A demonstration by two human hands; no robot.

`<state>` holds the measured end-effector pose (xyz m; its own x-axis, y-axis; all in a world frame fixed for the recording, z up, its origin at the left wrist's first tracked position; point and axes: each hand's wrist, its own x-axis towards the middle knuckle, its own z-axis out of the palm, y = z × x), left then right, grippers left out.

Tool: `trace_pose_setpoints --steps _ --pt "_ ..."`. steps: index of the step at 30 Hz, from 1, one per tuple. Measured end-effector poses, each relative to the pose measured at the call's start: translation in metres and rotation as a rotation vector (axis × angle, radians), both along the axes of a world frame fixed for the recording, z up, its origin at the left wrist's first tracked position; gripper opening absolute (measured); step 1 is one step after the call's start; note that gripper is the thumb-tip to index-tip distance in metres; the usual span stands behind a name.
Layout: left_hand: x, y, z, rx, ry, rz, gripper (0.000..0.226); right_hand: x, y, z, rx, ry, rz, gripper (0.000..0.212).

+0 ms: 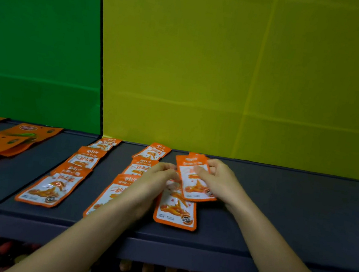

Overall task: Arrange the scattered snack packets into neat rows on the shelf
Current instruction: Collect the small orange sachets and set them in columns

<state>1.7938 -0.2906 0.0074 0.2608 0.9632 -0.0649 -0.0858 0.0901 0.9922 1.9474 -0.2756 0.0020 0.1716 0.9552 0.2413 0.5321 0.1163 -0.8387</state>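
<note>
Our right hand (pixel 220 182) grips an orange snack packet (pixel 194 188) above the dark grey shelf (pixel 290 207), yellow back panel (pixel 227 73) behind; our left hand (pixel 154 180) is at its edge, hold unclear.

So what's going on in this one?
A person is laying orange snack packets on a dark shelf. Their right grip holds one packet above another lying flat; the left grip is at its left edge, hold unclear. A first row and second row, three each, lie to the left.
</note>
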Motion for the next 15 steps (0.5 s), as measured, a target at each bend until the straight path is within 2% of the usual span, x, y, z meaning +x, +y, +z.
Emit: trace_pose_setpoints --steps 1,3,8,12,15 --pt "0.001 -0.003 -0.003 -0.016 0.04 0.002 0.028 0.01 0.001 -0.001 0.011 0.026 -0.05 0.006" --pt "0.003 -0.008 -0.008 0.026 0.197 -0.037 0.037 0.027 0.003 0.0 0.039 0.16 -0.126 0.013" --pt "0.011 -0.011 -0.012 0.339 0.614 -0.06 0.046 0.039 0.007 0.004 0.037 0.386 -0.2 0.008" --pt "0.016 0.001 -0.02 0.546 1.047 -0.088 0.054 0.028 0.013 -0.002 -0.058 0.342 -0.154 0.017" --pt "0.018 0.004 -0.024 0.603 1.136 -0.07 0.049 0.02 0.016 -0.006 -0.089 0.279 -0.133 0.025"
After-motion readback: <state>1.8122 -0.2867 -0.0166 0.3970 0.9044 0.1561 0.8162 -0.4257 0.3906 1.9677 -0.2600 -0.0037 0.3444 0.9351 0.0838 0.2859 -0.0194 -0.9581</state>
